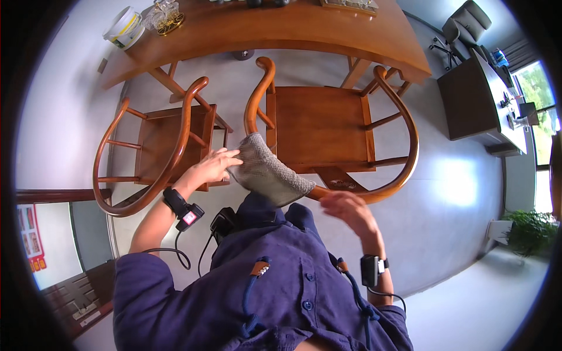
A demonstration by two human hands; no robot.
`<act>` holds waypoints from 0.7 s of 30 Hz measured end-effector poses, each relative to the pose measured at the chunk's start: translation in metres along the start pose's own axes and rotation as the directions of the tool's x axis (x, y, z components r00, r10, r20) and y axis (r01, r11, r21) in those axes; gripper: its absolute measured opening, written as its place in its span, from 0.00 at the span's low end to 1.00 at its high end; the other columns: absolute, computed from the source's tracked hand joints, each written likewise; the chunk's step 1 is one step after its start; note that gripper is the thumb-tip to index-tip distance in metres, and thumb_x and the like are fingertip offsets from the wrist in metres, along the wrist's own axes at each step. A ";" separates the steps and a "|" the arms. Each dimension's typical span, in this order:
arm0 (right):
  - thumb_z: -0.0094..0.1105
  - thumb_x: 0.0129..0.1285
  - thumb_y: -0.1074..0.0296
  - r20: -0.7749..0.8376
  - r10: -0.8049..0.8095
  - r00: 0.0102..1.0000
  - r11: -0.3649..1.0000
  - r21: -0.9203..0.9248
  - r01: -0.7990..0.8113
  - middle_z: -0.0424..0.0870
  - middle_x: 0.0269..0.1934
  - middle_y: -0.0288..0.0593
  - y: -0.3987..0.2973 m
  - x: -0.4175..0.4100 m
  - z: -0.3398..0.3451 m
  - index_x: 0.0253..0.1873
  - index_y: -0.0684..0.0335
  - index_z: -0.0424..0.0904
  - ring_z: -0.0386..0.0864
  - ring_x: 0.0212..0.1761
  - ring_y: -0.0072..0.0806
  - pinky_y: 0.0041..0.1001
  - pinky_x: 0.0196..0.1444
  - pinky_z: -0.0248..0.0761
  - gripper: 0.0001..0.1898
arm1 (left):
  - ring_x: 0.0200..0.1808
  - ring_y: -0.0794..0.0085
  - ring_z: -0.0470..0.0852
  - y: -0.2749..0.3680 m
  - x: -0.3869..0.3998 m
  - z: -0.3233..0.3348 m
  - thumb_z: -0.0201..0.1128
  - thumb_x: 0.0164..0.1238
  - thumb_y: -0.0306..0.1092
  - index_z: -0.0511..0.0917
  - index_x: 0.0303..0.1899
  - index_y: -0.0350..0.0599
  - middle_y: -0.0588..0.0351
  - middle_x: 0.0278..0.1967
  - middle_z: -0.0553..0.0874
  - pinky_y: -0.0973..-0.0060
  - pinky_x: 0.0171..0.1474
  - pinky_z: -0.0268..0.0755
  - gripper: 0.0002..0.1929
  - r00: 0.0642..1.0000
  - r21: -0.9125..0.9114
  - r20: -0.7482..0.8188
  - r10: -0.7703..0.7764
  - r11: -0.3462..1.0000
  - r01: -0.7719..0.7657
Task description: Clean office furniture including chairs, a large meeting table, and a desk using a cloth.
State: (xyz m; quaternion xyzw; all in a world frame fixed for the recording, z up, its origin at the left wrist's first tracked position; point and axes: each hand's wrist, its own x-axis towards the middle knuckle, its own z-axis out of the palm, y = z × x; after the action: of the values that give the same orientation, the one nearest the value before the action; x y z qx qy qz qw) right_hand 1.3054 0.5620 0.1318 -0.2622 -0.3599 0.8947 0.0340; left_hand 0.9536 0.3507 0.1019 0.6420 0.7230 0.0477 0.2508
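A grey textured cloth point(276, 173) hangs draped over the curved backrest rail of a wooden armchair point(322, 127) in front of me. My left hand point(219, 164) is at the cloth's left edge with its fingers spread; whether the fingertips touch it is hard to tell. Close to the bare rail, just right of the cloth, my right hand point(349, 208) is blurred, its fingers loosely bent and nothing seen in it. The cloth's lower part is blurred too and hangs in front of my dark trousers. Both wrists carry black strapped devices with cables.
A second wooden armchair point(153, 145) stands at the left. Beyond both chairs is a long wooden table point(281, 30) bearing a white bucket point(125, 28) and glassware on a gold stand point(170, 24). A dark desk point(472, 96) is at the right, with a green plant point(529, 232) lower down.
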 end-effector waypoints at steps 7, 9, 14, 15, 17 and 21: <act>0.51 0.60 0.68 -0.402 -0.792 0.460 0.277 -0.907 -0.317 0.66 0.58 0.60 -0.042 0.005 -0.058 0.63 0.68 0.59 0.61 0.65 0.47 0.40 0.65 0.55 0.26 | 0.68 0.32 0.39 0.067 0.073 0.063 0.59 0.59 0.56 0.32 0.66 0.29 0.19 0.64 0.39 0.56 0.69 0.43 0.52 0.796 -0.635 -0.156 -0.585 0.676 0.373; 0.53 0.60 0.66 -0.431 -0.782 0.450 0.232 -0.872 -0.432 0.60 0.62 0.64 -0.011 0.020 -0.093 0.65 0.67 0.55 0.52 0.68 0.53 0.44 0.67 0.48 0.30 | 0.66 0.26 0.29 0.082 0.104 0.083 0.63 0.53 0.59 0.23 0.63 0.24 0.14 0.62 0.31 0.51 0.69 0.39 0.61 0.774 -0.551 -0.144 -0.617 0.700 0.455; 0.56 0.55 0.66 -0.486 -0.733 0.476 0.057 -0.742 -0.668 0.49 0.66 0.69 0.003 0.039 -0.064 0.70 0.63 0.47 0.36 0.72 0.59 0.51 0.70 0.32 0.39 | 0.59 0.30 0.60 0.028 0.128 0.073 0.61 0.52 0.33 0.30 0.65 0.28 0.17 0.60 0.48 0.55 0.63 0.59 0.50 0.604 -0.550 -0.271 -0.750 0.635 0.542; 0.56 0.55 0.66 -0.479 -0.734 0.481 0.053 -0.747 -0.663 0.49 0.66 0.69 0.003 0.043 -0.062 0.70 0.63 0.47 0.36 0.72 0.59 0.51 0.70 0.32 0.39 | 0.55 0.34 0.66 0.000 0.132 0.076 0.60 0.52 0.30 0.31 0.65 0.27 0.21 0.57 0.56 0.58 0.60 0.64 0.48 0.602 -0.597 -0.300 -0.740 0.638 0.486; 0.56 0.54 0.67 -0.407 -0.843 0.352 0.093 -0.755 -0.649 0.59 0.64 0.61 0.007 0.046 -0.062 0.67 0.63 0.55 0.40 0.72 0.55 0.49 0.70 0.33 0.35 | 0.53 0.38 0.70 -0.036 0.146 0.069 0.58 0.54 0.31 0.34 0.65 0.25 0.22 0.55 0.59 0.60 0.57 0.66 0.46 0.620 -0.601 -0.236 -0.749 0.613 0.512; 0.57 0.55 0.64 -0.404 -0.875 0.266 0.217 -0.819 -0.530 0.75 0.51 0.42 0.006 0.041 -0.063 0.50 0.60 0.74 0.55 0.68 0.45 0.46 0.71 0.36 0.17 | 0.53 0.37 0.70 -0.076 0.195 0.056 0.57 0.58 0.34 0.42 0.64 0.24 0.23 0.54 0.64 0.58 0.55 0.68 0.41 0.690 -0.494 -0.200 -0.695 0.680 0.542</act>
State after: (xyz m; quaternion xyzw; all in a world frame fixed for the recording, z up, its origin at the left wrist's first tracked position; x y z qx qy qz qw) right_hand 1.3022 0.6071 0.0717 -0.6180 -0.7501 0.0889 0.2178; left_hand 0.8987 0.5093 -0.0352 0.2663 0.9076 0.2246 0.2343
